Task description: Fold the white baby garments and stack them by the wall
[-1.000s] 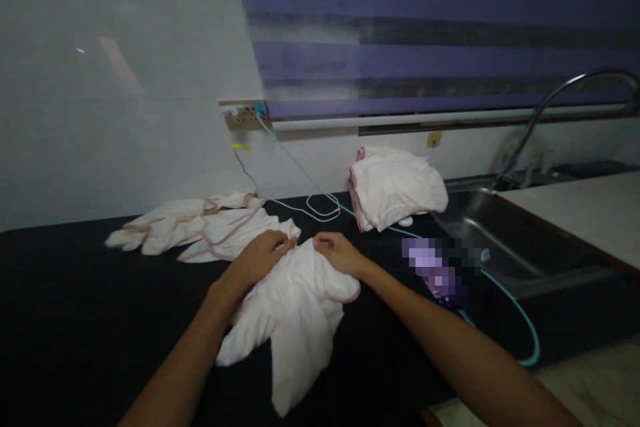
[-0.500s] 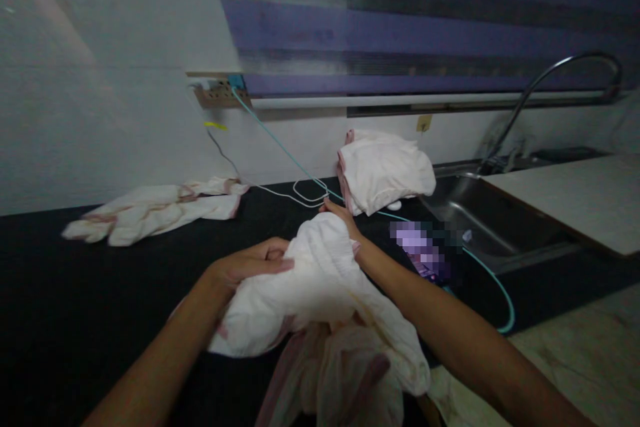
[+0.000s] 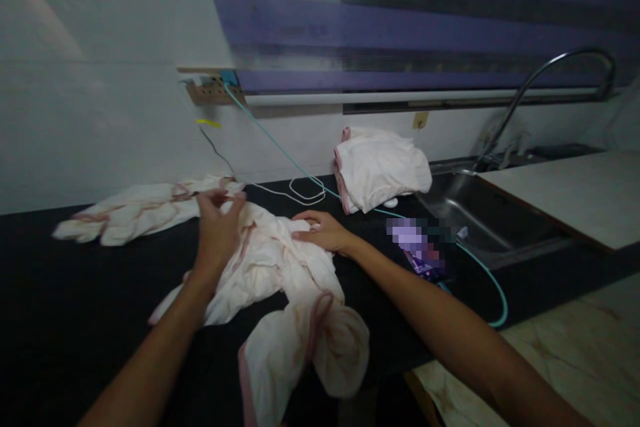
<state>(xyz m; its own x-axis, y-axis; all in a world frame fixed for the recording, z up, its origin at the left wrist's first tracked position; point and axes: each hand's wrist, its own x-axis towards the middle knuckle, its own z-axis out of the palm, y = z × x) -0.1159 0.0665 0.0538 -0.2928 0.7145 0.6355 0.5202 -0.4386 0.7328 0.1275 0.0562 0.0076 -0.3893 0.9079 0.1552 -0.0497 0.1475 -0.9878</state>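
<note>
A crumpled white garment with pink trim (image 3: 260,267) lies in front of me on the dark counter, its lower end hanging over the near edge. My left hand (image 3: 220,220) is closed on the upper left of its cloth, fingertips pinched together. At the upper right, my right hand (image 3: 325,232) grips the cloth between thumb and fingers. Just beyond my left hand is a second white garment with pinkish edging (image 3: 135,213), spread out against the wall.
A folded white stack with pink edges (image 3: 383,167) sits at the back. To the right are a lit phone (image 3: 425,263), its screen partly blurred, a teal cable (image 3: 487,267), and a steel sink (image 3: 460,197) partly covered by a pale board (image 3: 565,190). A white cable (image 3: 285,195) crosses the counter behind.
The garment has gone from a bunched, raised bundle to lying flatter on the counter. My left hand has moved forward and left; my right hand has come slightly back toward me.
</note>
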